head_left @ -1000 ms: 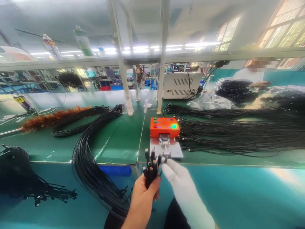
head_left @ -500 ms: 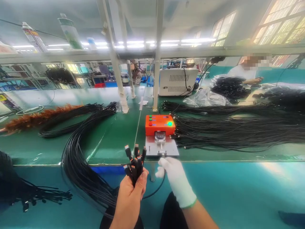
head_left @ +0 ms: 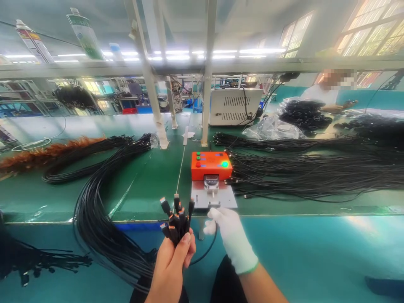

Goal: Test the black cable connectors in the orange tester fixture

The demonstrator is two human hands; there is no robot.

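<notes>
My bare left hand (head_left: pixel 175 256) is closed round a bunch of black cables, their connectors (head_left: pixel 178 219) with orange-tipped ends fanned upward. In a white glove, my right hand (head_left: pixel 232 237) pinches one black cable (head_left: pixel 208 250) at the front edge of a metal plate (head_left: pixel 197 200). The connector in those fingers is mostly hidden. On the plate sits a small gauge with a dark display (head_left: pixel 211 181). Behind it stands an orange tester box (head_left: pixel 211 166) with green and red buttons and a lit green lamp.
A thick bundle of black cables (head_left: pixel 94 198) drapes over the bench edge at left. More cables (head_left: pixel 315 168) lie across the right side. A white metal cabinet (head_left: pixel 235 107) stands behind the shelf posts (head_left: pixel 205 84). A person (head_left: pixel 325 94) sits at the far right.
The view has shifted slightly to the right. The connector bunch in my left hand sits a little lower. My right hand stays at the plate's front edge, and the green lamp stays lit.
</notes>
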